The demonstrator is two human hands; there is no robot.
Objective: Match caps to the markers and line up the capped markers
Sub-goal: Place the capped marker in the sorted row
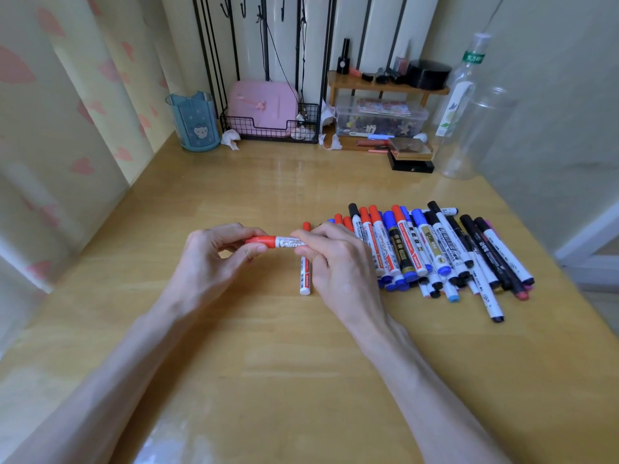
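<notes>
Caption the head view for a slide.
Left hand and right hand hold a red marker over the desk, beside a heap of mixed markers.

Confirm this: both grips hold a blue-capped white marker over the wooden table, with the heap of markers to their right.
Wrong in one respect: the cap is red, not blue. The head view shows the left grip and right grip holding a red-capped white marker over the wooden table, with the heap of markers to their right.

held marker (281, 243): white barrel, red cap. lone marker (305, 276): white barrel, red cap, red print. marker pile (435, 249): white barrels; red, blue, black caps. table (268, 346): light wood grain. curtain (50, 112): pale yellow, pink petal pattern. cup (194, 122): blue.
</notes>
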